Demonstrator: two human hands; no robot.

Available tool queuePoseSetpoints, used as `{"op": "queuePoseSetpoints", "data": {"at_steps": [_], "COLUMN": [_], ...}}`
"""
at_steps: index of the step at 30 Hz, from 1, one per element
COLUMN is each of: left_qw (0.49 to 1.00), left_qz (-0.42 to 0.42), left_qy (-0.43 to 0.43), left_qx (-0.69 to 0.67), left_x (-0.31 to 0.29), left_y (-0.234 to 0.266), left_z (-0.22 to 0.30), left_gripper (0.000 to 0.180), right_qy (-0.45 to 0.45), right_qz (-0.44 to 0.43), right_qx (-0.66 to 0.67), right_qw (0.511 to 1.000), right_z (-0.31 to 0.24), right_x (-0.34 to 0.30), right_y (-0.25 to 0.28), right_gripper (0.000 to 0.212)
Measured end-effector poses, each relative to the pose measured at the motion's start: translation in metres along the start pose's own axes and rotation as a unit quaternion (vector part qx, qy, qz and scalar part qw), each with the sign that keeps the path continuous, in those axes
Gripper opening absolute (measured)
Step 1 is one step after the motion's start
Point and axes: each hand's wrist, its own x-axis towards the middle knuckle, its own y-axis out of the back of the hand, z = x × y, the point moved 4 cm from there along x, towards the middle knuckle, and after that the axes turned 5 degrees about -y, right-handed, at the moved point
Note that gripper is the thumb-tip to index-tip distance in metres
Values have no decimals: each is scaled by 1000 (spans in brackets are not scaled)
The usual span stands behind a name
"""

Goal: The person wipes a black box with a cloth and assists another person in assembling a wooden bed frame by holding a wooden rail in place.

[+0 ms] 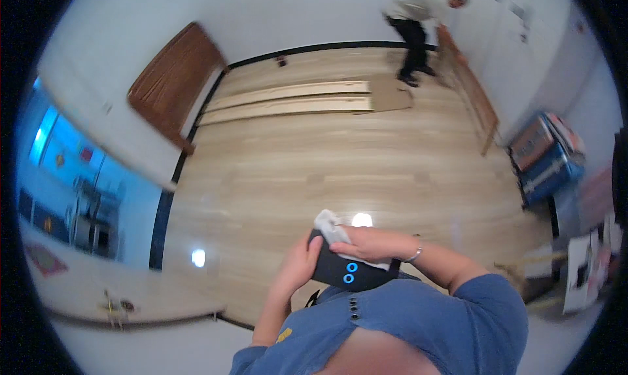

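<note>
In front of my chest is a flat black case-like object (pixel 332 269) with two glowing blue rings on its face. My left hand (pixel 297 264) grips its left edge, thumb on the front. My right hand (pixel 374 243) lies across its upper part, fingers pressed on a crumpled white cloth or tissue (pixel 329 226). The cloth sticks up past the top edge of the black object, and some white shows below my right palm. A silvery bracelet is around my right wrist.
A person (pixel 412 12) bends over a long wooden panel (pixel 468 80) at the far right. Two pale planks (pixel 288 105) and a brown sheet (pixel 390 95) lie on the floor. A brown headboard (pixel 180 77) leans on the left wall. Suitcases (pixel 549 162) stand at right; a doorway (pixel 140 211) opens left.
</note>
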Motion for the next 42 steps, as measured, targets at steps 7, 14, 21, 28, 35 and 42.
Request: {"op": "queuePoseSetpoints", "data": {"at_steps": [7, 14, 21, 28, 35, 42], "left_qw": [997, 995, 994, 997, 999, 999], "left_qz": [-57, -72, -84, -60, -28, -43], "left_qy": [6, -32, -59, -51, -17, 0], "left_qx": [45, 67, 34, 11, 26, -1], "left_x": [2, 8, 6, -6, -16, -16], "left_y": [12, 17, 22, 23, 27, 27], "left_z": [-2, -2, -13, -23, -24, -40], "left_gripper": [40, 40, 39, 39, 42, 44], "right_qy": [-22, -48, -33, -64, -73, -94], "right_qz": [7, 60, 69, 61, 30, 22], "right_qx": [-3, 0, -15, -48, -54, -71], "right_qw": [1000, 997, 997, 995, 995, 993], "right_z": [-10, -20, -14, -16, -31, -25], "right_x": [-3, -11, 1, 5, 8, 19], "right_y": [-6, -9, -21, -30, -29, -34], "right_gripper": [49, 49, 52, 55, 55, 53]}}
